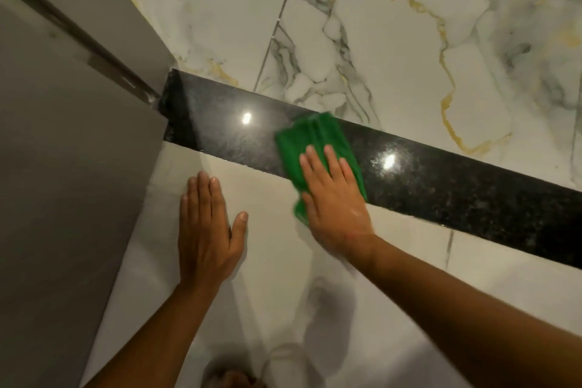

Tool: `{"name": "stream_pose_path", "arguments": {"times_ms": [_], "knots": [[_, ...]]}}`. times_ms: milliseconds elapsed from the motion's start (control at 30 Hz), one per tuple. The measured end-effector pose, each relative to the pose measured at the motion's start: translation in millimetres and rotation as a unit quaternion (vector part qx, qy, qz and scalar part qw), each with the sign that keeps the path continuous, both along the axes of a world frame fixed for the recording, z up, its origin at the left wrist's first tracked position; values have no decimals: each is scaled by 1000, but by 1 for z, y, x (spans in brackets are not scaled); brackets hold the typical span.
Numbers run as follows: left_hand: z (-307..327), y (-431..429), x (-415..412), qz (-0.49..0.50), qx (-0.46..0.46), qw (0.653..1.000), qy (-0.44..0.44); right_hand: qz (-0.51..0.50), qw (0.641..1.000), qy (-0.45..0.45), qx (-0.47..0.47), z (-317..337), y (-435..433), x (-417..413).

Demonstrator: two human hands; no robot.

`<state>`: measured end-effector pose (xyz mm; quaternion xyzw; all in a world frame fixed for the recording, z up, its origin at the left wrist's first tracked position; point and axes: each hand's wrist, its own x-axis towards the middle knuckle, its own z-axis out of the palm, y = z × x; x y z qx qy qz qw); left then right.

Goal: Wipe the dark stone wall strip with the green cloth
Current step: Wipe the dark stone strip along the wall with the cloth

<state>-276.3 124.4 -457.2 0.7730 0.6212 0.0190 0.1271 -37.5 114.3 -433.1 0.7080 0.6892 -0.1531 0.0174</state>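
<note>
Right hand presses the green cloth flat on the dark stone strip, fingers spread; left hand braces open on pale tile; probably best keeping pressure even, strokes overlapping.

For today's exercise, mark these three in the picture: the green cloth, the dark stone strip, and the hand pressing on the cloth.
green cloth (310, 135), head view, on its upper folded part.
dark stone strip (441, 181), head view, on the bare speckled face right of the cloth.
right hand (335, 198), head view, on the back of the hand.
</note>
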Motion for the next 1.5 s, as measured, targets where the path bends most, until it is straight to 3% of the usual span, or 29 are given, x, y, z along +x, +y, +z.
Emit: {"name": "stream_pose_path", "arguments": {"times_ms": [67, 100, 167, 200, 233, 267, 300, 367, 433, 467, 500, 567, 633, 667, 700, 767, 833, 867, 900, 967, 1033, 1067, 1167, 1233, 1267, 1333, 1400, 1433, 1500], "knots": [[4, 5, -5, 8, -4, 1000, 8, 133, 991, 13, -26, 5, -28, 31], [5, 7, -7, 15, -7, 1000, 12, 98, 995, 4, -33, 2, -35, 41], [6, 12, -13, 28, -10, 999, 17, -128, 991, -10, -30, 0, -13, 28], [6, 13, -16, 27, -12, 999, 18, -268, 963, -5, -16, 0, 14, 8], [5, 13, -19, 25, -11, 999, 17, -358, 934, 12, -17, 3, 42, -17], [4, 14, -21, 22, -9, 1000, 18, -370, 929, 17, -20, 5, 63, -38], [2, 15, -24, 21, -8, 1000, 20, -308, 951, 19, -21, 6, 74, -55], [1, 19, -30, 21, -5, 999, 24, -10, 1000, 24, -9, -3, 64, -58], [3, 21, -34, 20, -4, 1000, 21, 214, 976, 27, -28, 1, 44, -29], [4, 22, -35, 20, -6, 1000, 19, 241, 969, 23, -44, 1, 40, -16], [6, 22, -36, 21, -9, 1000, 19, 201, 978, 14, -60, -1, 41, -9], [7, 22, -38, 24, -18, 999, 22, -31, 998, 8, -60, 2, 68, -29], [6, 22, -36, 27, -17, 999, 25, -220, 974, 13, -44, 5, 110, -72], [5, 22, -37, 31, -17, 999, 26, -225, 973, 20, -48, 8, 124, -92], [4, 23, -38, 36, -16, 999, 24, -165, 985, 21, -48, 7, 129, -104], [2, 22, -40, 37, -11, 999, 21, 62, 997, 26, -28, 2, 118, -96], [1, 23, -39, 34, -7, 999, 19, 243, 969, 34, -38, 3, 104, -57], [2, 23, -39, 34, -9, 999, 18, 268, 962, 27, -41, 1, 100, -41], [3, 23, -39, 36, -13, 999, 17, 230, 972, 15, -38, -2, 102, -36], [2, 23, -40, 36, -19, 999, 21, 25, 999, -1, -27, 0, 127, -59], [0, 24, -39, 35, -14, 999, 33, -163, 985, 31, -38, 8, 165, -109], [-1, 23, -39, 35, -9, 998, 42, -163, 985, 40, -40, 11, 175, -132], [-2, 23, -41, 32, -11, 999, 42, 112, 992, 47, -26, 6, 150, -144], [1, 22, -40, 32, -13, 999, 32, 211, 975, 58, -40, 4, 113, -100], [3, 22, -40, 32, -18, 999, 30, 189, 980, 53, -39, 2, 99, -80], [6, 21, -39, 36, -28, 998, 31, 36, 999, 20, -28, 2, 97, -62], [5, 21, -35, 40, -23, 998, 31, -127, 991, 20, -28, 3, 123, -87], [3, 20, -36, 40, -22, 999, 31, -150, 987, 40, -33, 8, 137, -106], [-1, 13, -30, 17, -27, 999, 19, -44, 997, 52, -32, 7, 139, -128]]}}
